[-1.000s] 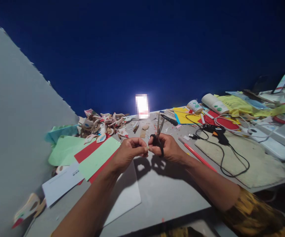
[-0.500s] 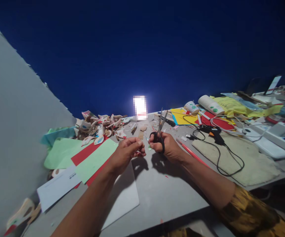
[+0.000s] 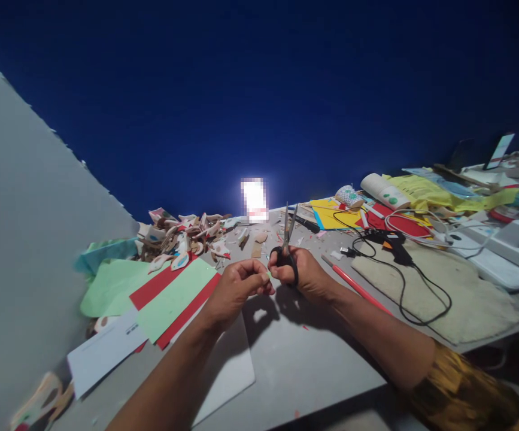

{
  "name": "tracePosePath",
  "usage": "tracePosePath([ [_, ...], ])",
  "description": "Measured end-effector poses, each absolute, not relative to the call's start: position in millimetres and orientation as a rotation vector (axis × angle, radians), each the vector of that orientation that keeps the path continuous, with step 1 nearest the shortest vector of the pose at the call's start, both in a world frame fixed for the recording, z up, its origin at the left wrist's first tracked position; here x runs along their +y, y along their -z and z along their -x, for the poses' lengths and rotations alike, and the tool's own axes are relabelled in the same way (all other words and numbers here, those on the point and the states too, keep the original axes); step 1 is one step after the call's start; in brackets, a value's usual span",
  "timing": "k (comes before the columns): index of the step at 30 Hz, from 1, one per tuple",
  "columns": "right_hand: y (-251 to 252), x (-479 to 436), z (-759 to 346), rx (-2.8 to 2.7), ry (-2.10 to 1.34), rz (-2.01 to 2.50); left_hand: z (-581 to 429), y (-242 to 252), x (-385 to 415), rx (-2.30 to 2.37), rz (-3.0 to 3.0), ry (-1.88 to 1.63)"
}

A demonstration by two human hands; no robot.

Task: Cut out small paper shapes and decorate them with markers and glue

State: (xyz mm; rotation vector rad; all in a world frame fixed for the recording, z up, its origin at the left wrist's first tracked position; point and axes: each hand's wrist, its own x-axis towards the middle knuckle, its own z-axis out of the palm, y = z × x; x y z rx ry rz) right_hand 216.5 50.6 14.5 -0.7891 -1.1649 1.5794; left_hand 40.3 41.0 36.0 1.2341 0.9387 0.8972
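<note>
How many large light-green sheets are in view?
2: a straight-edged green sheet atop red paper, left of the left hand, and a rounder green sheet farther left. Others may be hidden beneath the clutter.

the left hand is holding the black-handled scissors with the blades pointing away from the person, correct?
Wrong hand: the head view shows the black-handled scissors in the right hand, not the left hand. The blades do point away.
</note>
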Motion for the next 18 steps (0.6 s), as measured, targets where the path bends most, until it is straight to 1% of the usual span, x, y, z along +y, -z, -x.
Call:
tracePosePath([
  [8, -15.6, 52.2, -217.8, -1.181, -1.478, 0.902, -39.3, -35.4, 43.2, 0.964, -1.151, -0.960],
  [15, -15.9, 49.8, -215.5, -1.214, -1.522, 0.876, -41.3, -32.4, 42.1, 0.981, -1.180, -0.936],
  [18, -14.7, 52.2, -217.0, -1.187, -1.474, 0.901, -42.0, -31.6, 42.7, 0.986, -1.170, -0.931],
])
